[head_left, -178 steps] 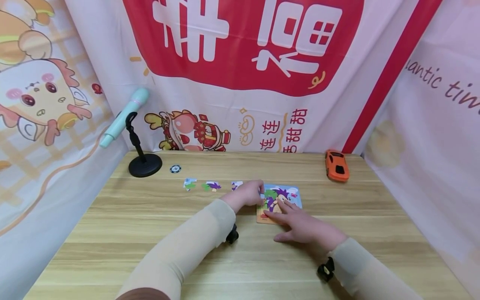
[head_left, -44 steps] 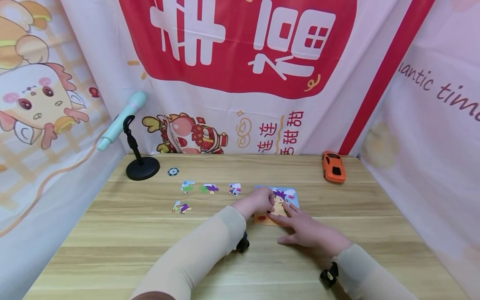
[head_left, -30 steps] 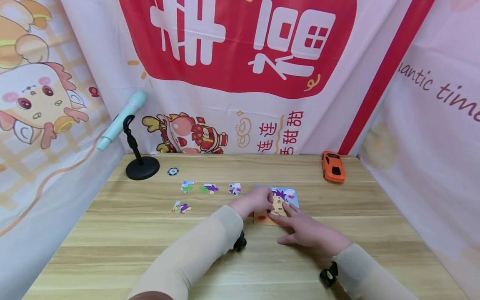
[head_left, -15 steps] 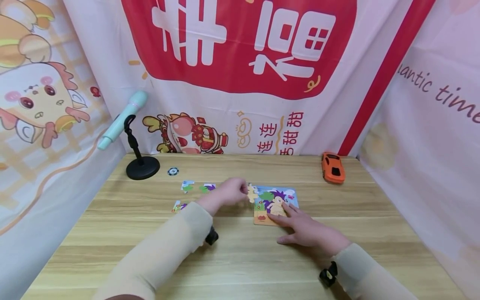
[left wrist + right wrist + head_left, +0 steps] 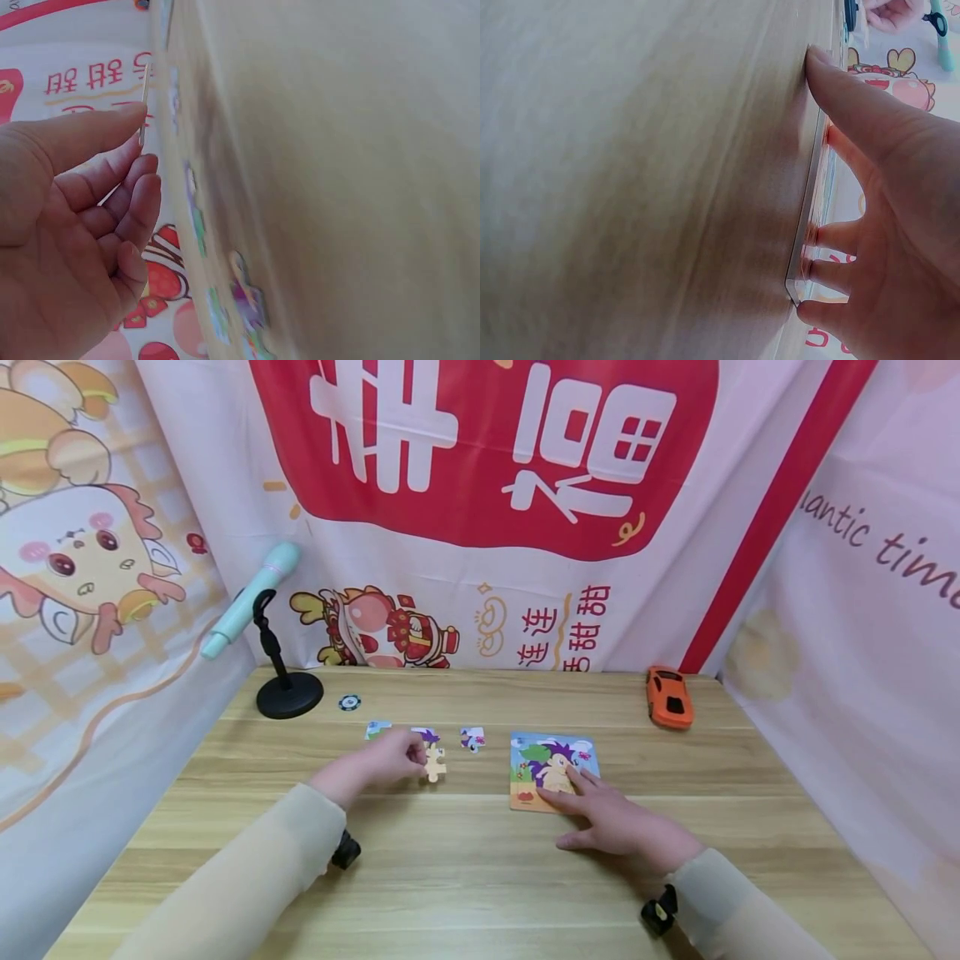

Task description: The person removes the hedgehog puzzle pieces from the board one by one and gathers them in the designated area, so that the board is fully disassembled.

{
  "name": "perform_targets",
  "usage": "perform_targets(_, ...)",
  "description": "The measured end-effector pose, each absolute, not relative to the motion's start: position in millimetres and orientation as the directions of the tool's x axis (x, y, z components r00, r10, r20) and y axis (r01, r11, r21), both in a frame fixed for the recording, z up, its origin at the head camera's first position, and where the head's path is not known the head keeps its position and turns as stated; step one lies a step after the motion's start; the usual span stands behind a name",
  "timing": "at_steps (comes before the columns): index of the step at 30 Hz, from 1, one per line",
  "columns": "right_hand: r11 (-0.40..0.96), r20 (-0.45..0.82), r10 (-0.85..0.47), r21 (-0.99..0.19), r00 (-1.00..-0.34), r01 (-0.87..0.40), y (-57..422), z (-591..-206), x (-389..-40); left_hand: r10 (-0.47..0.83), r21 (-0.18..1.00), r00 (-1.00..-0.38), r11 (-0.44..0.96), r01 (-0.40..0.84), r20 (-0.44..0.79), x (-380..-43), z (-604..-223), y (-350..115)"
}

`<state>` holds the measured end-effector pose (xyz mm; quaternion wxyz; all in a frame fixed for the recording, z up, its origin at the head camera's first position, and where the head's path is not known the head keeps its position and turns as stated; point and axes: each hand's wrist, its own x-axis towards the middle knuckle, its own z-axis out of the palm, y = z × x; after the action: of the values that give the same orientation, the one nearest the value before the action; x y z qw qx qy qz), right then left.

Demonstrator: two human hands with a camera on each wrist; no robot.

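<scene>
My left hand [image 5: 386, 762] pinches a puzzle piece [image 5: 435, 767] between thumb and fingertips, just above the table; its pale yellow side shows in the head view. Edge-on, the same piece [image 5: 144, 105] appears as a thin strip in the left wrist view. My right hand [image 5: 611, 817] lies with spread fingers on the lower right of a jigsaw puzzle [image 5: 534, 753] picturing a purple-spined hedgehog. Its fingertips cover part of the picture. One loose piece [image 5: 472, 738] lies left of the puzzle. Others lie by my left hand, including a purple piece [image 5: 247, 300].
A black stand [image 5: 290, 695] holds a mint-green microphone [image 5: 251, 600] at the back left. Beside it lies a round chip [image 5: 349, 702]. An orange toy car [image 5: 670, 697] sits at the back right. Printed cloth [image 5: 480, 527] hangs behind the wooden table [image 5: 480, 877].
My left hand has lifted a piece from the puzzle's left part and carried it leftward over the loose pieces. My right hand has stayed on the puzzle.
</scene>
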<state>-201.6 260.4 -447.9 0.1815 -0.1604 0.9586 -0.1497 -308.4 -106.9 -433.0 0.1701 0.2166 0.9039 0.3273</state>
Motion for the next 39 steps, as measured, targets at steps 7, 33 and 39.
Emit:
perform_targets(7, 0.904, -0.303, -0.359, -0.349, -0.883, -0.247, 260, -447, -202, 0.571, 0.642, -0.803, 0.683, 0.349, -0.171, -307, -444, -119)
perform_targets(33, 0.901, -0.303, -0.36, -0.36, -0.883, -0.244, 262, -447, -201, 0.497, 0.67, -0.856, 0.686, 0.284, -0.145, -316, -418, -53)
perform_targets(39, 0.896, -0.295, -0.372, -0.364, -0.88, -0.256, 263, -448, -201, 0.541, 0.679, -0.836, 0.65, 0.341, -0.098, -313, -417, -3)
